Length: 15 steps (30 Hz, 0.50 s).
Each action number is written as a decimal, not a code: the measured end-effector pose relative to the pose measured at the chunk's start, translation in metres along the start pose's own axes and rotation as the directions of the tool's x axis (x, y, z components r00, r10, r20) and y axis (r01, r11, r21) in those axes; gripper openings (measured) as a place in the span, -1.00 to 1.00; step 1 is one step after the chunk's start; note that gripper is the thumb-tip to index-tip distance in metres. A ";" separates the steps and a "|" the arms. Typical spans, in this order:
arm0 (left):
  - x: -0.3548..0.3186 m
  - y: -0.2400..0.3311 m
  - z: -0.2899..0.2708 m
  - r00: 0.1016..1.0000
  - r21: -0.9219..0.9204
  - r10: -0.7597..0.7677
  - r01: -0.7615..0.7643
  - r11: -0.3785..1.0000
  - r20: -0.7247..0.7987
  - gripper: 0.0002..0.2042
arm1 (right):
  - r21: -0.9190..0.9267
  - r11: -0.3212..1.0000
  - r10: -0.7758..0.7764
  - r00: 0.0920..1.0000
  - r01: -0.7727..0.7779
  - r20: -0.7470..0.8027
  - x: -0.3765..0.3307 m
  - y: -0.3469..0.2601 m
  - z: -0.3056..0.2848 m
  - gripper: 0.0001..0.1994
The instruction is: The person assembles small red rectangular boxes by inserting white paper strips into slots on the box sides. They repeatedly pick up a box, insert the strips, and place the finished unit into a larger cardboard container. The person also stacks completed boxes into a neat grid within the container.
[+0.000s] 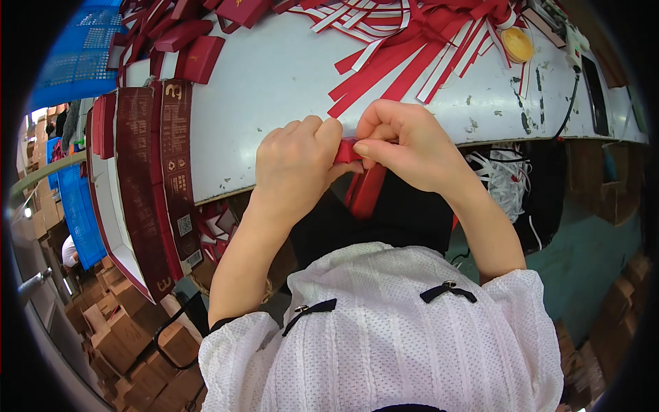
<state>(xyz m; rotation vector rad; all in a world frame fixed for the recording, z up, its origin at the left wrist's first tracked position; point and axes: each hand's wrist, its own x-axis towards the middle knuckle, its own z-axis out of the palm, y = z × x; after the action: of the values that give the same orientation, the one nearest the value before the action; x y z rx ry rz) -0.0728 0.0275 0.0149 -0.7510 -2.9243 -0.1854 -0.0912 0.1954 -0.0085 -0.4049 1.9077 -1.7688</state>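
Observation:
Close to the table's front edge, my left hand (298, 161) is closed with its knuckles up around a small bright red piece (347, 152). Most of that piece is hidden by the fingers, so its full shape cannot be made out. My right hand (405, 144) pinches at the piece's right edge between thumb and forefinger, its other fingers curled. Just below both hands, over my dark-clothed lap, a longer red object (366, 192) with a smooth face shows; whether it joins the held piece is unclear.
Red-and-white strips (412, 58) lie fanned across the back of the white table (274, 86), beside a yellow round container (517, 45). Dark red boxes (204, 58) pile up at the back left. An open maroon carton (141, 185) stands left; white shreds (506, 182) hang right.

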 end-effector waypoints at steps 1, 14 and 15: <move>0.000 0.001 -0.001 1.000 0.014 0.009 -0.009 1.000 -0.015 -0.62 | 0.014 1.000 0.011 1.000 -0.010 -0.013 -0.002 0.000 0.001 -0.94; -0.023 0.005 0.021 0.724 -0.379 -0.073 -0.270 0.885 -0.686 -0.57 | 0.044 0.981 -0.169 0.942 0.190 -0.291 -0.044 -0.025 -0.020 -0.87; -0.024 0.007 0.022 0.727 -0.389 -0.079 -0.270 0.881 -0.683 -0.56 | 0.011 0.985 -0.163 0.938 0.174 -0.305 -0.043 -0.025 -0.017 -0.87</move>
<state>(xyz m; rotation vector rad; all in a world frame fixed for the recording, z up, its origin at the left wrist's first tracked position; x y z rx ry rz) -0.0502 0.0256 -0.0097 -0.6875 -2.1183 -0.9645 -0.0680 0.2301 0.0235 -0.3035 2.0956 -2.0781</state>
